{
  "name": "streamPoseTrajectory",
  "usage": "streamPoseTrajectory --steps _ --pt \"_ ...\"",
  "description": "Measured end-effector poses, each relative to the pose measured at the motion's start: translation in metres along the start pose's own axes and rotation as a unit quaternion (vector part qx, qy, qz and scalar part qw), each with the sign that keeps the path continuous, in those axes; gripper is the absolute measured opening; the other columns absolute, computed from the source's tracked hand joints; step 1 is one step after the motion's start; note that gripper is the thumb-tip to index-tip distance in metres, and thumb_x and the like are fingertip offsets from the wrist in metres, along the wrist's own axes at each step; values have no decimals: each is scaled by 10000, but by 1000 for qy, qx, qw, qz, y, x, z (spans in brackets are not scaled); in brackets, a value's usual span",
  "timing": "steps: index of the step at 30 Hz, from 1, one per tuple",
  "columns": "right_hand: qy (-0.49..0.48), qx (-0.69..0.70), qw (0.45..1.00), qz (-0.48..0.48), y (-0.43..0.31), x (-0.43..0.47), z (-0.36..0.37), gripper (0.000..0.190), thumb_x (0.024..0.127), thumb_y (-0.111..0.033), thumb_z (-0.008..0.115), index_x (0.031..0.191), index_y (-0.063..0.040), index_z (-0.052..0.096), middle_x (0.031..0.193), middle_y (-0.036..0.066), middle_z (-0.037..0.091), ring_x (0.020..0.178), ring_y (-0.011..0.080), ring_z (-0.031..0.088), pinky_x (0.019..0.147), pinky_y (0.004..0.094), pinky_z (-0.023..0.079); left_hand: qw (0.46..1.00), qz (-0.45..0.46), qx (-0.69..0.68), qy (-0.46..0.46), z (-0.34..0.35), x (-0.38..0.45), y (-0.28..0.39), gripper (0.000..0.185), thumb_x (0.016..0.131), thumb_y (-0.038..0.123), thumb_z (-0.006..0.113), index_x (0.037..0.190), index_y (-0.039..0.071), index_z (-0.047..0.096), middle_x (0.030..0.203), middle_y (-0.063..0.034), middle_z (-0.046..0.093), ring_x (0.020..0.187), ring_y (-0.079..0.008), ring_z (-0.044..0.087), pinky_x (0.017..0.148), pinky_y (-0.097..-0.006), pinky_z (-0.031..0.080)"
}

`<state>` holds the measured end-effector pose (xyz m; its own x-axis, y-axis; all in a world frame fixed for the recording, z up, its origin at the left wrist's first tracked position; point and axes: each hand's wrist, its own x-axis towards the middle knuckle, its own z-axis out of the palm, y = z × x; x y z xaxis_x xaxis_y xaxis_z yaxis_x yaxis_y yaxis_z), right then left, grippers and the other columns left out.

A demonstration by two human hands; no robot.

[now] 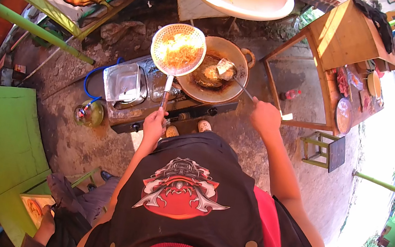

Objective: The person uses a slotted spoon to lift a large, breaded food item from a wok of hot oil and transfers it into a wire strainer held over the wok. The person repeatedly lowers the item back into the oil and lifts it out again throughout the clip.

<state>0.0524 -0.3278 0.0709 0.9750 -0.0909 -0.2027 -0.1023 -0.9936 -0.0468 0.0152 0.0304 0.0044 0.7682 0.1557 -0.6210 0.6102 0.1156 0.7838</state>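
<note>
My left hand grips the handle of a round perforated skimmer, raised over the stove beside the wok. Golden-brown fried shreds lie in its bowl. My right hand is closed on the thin metal handle of a spatula or ladle, whose head is over the wok. Dark oil with some bubbling, pale yellow foam is in the middle of the wok. The wok sits on the right part of a gas stove; a clear or metal rectangular container stands on its left part.
A blue hose runs from the stove to a green gas cylinder. A white washbasin is beyond the wok. At right stand a wooden stall and a small stool. Another person's hand is at lower left, near a green table.
</note>
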Motion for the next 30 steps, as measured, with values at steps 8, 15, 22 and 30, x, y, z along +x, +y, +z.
streamPoseTrajectory --steps 8,15,22,30 --pt "-37 -13 999 -27 -3 7 -16 205 842 -154 579 915 -58 745 895 192 731 891 372 716 766 492 562 1000 -5 -3 -7 0 2 -3 412 1069 406 510 1028 16 637 647 41 404 459 -55 335 419 -241 254" --pt "-163 22 986 -18 -27 19 -17 232 821 -150 604 946 -16 745 1027 215 738 1017 367 709 871 459 569 1000 -8 -3 3 -1 3 -4 398 1066 406 517 1027 30 642 648 40 409 459 -54 348 419 -242 256" --pt "-167 102 981 -15 -25 22 15 326 905 -240 585 1157 -128 758 1083 199 724 1083 363 669 936 478 530 1000 -7 -5 13 -4 0 2 404 1062 413 522 1028 29 644 676 32 433 468 -61 356 424 -242 272" --pt "-141 153 978 3 -32 0 29 334 942 -246 575 1224 -175 738 1109 177 726 1073 364 673 953 473 524 1000 -9 1 17 -2 -2 9 404 1070 398 521 1012 17 641 681 36 430 527 -56 373 459 -241 298"
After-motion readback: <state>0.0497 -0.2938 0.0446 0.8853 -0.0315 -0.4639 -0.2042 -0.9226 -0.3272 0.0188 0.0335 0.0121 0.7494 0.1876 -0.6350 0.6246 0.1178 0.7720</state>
